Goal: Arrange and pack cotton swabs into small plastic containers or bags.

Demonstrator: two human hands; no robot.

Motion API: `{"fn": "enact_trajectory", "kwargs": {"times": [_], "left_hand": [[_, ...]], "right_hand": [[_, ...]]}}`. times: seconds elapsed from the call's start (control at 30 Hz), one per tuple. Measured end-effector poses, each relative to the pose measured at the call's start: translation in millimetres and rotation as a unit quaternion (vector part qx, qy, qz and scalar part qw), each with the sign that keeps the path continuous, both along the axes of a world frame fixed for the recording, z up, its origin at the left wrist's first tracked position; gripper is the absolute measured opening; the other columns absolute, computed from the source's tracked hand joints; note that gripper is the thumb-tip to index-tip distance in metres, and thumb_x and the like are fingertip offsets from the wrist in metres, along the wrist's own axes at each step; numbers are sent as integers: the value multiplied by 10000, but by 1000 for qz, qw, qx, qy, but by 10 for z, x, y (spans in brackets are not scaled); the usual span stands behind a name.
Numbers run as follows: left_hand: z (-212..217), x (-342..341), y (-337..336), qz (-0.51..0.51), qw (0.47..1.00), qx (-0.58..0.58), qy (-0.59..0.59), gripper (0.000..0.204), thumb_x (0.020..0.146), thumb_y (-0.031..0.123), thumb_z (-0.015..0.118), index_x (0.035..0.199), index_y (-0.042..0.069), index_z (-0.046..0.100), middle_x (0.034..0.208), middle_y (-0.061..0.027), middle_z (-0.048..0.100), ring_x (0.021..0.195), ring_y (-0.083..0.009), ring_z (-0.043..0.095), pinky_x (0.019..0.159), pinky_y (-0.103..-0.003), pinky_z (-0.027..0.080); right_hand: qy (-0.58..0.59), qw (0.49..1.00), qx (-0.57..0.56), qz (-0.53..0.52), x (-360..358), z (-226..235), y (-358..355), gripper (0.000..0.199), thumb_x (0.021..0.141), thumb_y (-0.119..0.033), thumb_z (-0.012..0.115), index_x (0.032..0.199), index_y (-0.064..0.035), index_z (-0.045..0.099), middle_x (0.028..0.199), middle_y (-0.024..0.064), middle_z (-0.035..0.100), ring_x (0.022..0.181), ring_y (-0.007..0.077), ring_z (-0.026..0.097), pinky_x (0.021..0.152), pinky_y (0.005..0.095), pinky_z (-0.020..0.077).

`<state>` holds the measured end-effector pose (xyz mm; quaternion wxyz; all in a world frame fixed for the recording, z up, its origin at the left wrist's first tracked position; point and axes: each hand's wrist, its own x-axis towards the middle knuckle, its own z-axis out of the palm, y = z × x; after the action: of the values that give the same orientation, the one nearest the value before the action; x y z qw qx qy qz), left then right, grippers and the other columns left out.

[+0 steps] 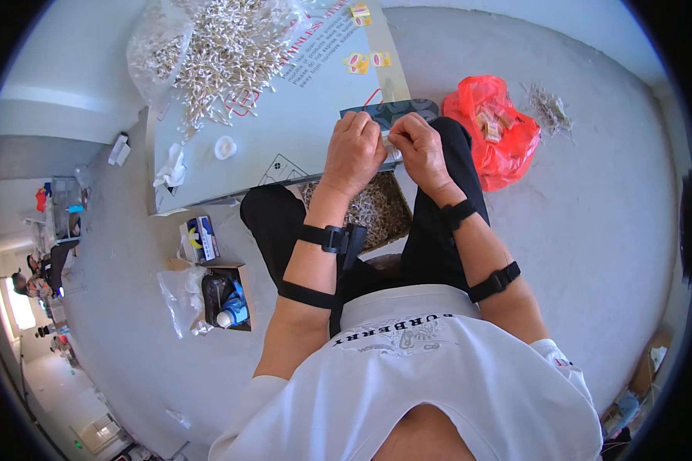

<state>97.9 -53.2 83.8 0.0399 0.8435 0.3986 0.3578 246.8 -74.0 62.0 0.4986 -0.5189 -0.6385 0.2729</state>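
My left hand and my right hand are held close together in front of me, both pinching a small clear packet between the fingers. Below the hands, between my knees, lies a pile of small pale sticks. Just beyond the hands a large flattened cardboard sheet serves as a work surface on the grey floor. A big heap of white cotton swabs rests on its far end, partly inside a clear plastic bag. Black straps wrap both my wrists and forearms.
A red plastic bag holding small packets lies to the right, with a scatter of sticks beyond it. At left are a small box and an open carton with a bottle. A person sits far left.
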Motion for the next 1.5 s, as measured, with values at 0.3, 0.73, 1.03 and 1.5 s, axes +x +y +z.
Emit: {"fn": "enact_trajectory", "kwargs": {"times": [0.3, 0.73, 1.03, 1.5], "left_hand": [[344, -594, -329, 100, 971, -190, -109, 217, 863, 178, 664, 793, 5, 552, 779, -122, 567, 681, -254, 566, 595, -368, 443], [993, -73, -977, -49, 789, -318, -523, 300, 795, 30, 764, 1063, -25, 639, 935, -57, 658, 838, -109, 629, 772, -259, 536], [1021, -41, -992, -82, 909, -172, -371, 322, 720, 98, 824, 993, 16, 676, 1001, -68, 650, 894, -157, 637, 792, -267, 512], [1026, 51, -864, -109, 940, -131, -297, 313, 662, 128, 843, 920, 39, 690, 892, -56, 664, 885, -203, 621, 780, -301, 502]], "right_hand": [[159, 987, -1, 24, 129, 667, -342, 88, 813, 55, 630, 849, -5, 577, 900, 89, 588, 738, 203, 579, 662, 290, 483], [258, 941, -115, 188, 51, 990, -842, 385, 786, -27, 758, 1130, -3, 586, 1106, 57, 607, 1005, 111, 583, 870, 280, 477], [320, 922, -92, 198, 50, 870, -850, 281, 823, -1, 715, 1094, 18, 643, 986, 18, 654, 921, 61, 580, 818, 231, 489], [229, 954, -22, 194, 134, 825, -781, 284, 789, 47, 685, 1069, 6, 667, 1025, 71, 661, 924, 129, 611, 801, 266, 495]]}}
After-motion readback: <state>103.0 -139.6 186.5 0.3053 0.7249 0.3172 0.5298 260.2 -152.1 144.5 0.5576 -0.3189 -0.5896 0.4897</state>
